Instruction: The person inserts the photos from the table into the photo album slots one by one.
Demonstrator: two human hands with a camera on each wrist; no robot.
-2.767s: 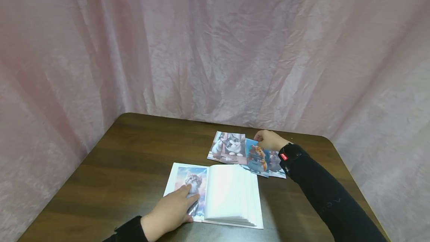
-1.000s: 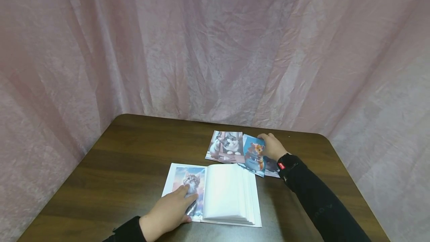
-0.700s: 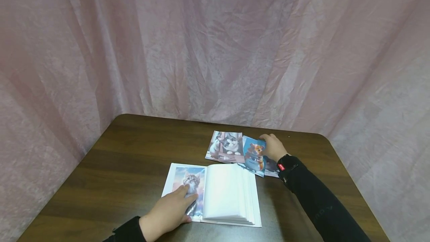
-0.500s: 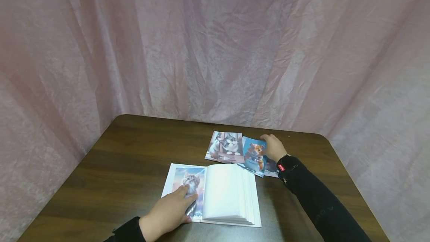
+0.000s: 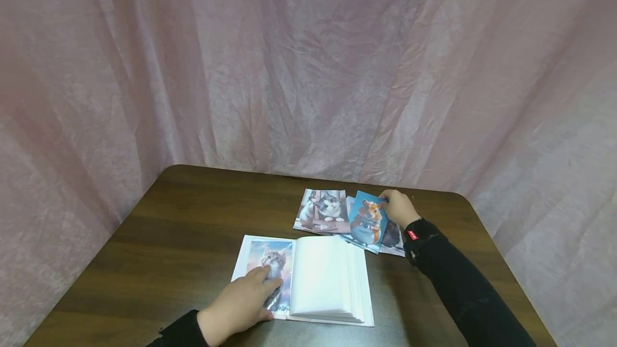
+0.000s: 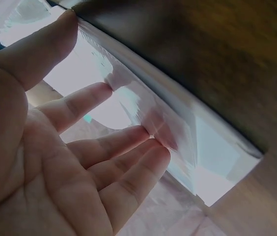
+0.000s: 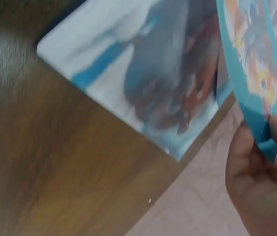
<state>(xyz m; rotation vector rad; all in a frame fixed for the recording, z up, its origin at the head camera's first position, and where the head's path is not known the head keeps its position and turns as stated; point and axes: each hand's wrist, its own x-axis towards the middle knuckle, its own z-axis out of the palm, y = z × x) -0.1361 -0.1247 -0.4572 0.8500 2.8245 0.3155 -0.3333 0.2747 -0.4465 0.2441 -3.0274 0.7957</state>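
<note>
A small photo album (image 5: 320, 277) lies spread on the table, a kitten picture (image 5: 277, 261) in its left page. Across that page rests my left hand (image 5: 241, 301); in the left wrist view its fingers reach out nearly straight onto the glossy sleeve (image 6: 158, 118). Behind the album, my right hand (image 5: 401, 208) pinches a corner of a blue hamster photo (image 5: 370, 219) between thumb and fingers. The right wrist view shows this photo (image 7: 256, 54) bent at the pinched corner and raised over another photo (image 7: 168, 69) on the table.
Cat photos (image 5: 330, 213) overlap to the left of the hamster photo. Another photo (image 5: 392, 240) lies partly under my right hand. The brown wooden table (image 5: 159, 250) ends at a pink curtain (image 5: 299, 79) at the back.
My right hand has pinched the hamster photo's corner and lifted it, shifting slightly right and uncovering more of the photos below. The left hand has stayed on the album.
</note>
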